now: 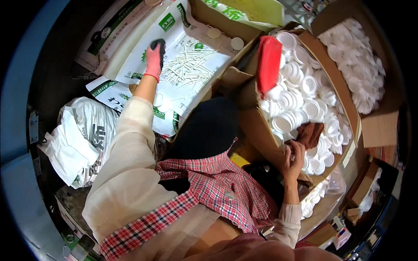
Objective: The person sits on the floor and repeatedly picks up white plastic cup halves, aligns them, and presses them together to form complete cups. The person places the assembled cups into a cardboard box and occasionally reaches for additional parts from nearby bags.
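Observation:
My left hand [155, 60], in a pink glove with dark fingers, is over a white printed sheet [183, 30] lining a shallow box. Just to its right lies a loose pile of thin white sticks [189, 65]. The dark glove fingers blend together, so their pose is unclear. My bare right hand [294, 160] is at the near rim of a cardboard box [257, 130], its fingers bent against a bunched brown cloth [311, 134]. That cloth rests over many round white plastic lids [285, 122] that fill the box.
A red packet [269, 63] leans at the lid box's far left corner. Another carton with white pieces [355, 65] stands beyond it. A white plastic sack [82, 139] sits on the left. Round white discs [237, 43] lie on the sheet's right edge.

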